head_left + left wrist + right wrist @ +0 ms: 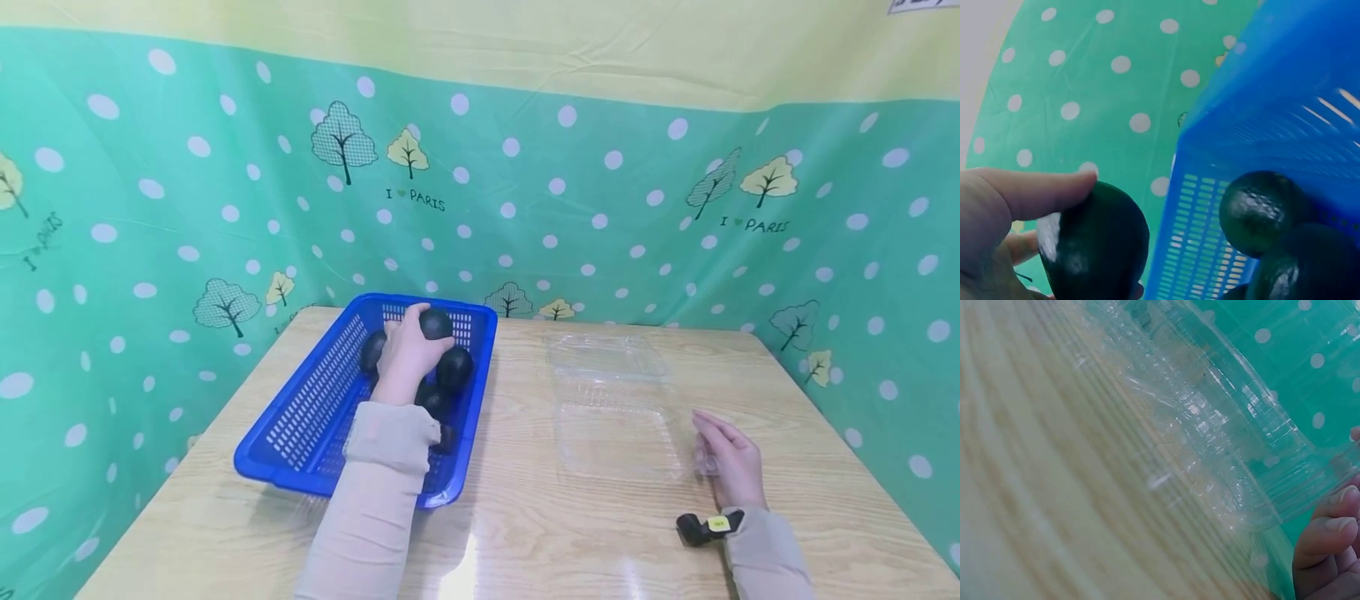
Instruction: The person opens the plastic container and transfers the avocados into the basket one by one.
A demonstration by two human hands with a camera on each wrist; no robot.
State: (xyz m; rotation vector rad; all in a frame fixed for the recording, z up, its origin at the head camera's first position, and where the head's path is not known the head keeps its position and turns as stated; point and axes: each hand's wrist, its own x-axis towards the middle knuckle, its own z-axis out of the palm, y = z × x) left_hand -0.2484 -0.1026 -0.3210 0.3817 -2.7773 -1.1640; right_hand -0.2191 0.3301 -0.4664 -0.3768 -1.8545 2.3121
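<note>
My left hand (411, 350) grips a dark green, nearly black avocado (435, 324) over the far end of a blue basket (251, 446). In the left wrist view, the thumb lies along the top of the held avocado (1100, 244). Several more avocados (453, 369) lie in the basket, some partly hidden by the left hand and sleeve. To the right, a clear plastic clamshell container (618, 442) lies on the table with its lid folded back. My right hand (731, 458) pinches the container's near right side; the right wrist view has fingertips around its clear corner (1310, 481).
The wooden table (525, 533) carries the basket on the left and the container right of centre. A green dotted curtain (525, 192) hangs behind the table and along its sides. On the right wrist sits a black strap with a small camera (693, 530).
</note>
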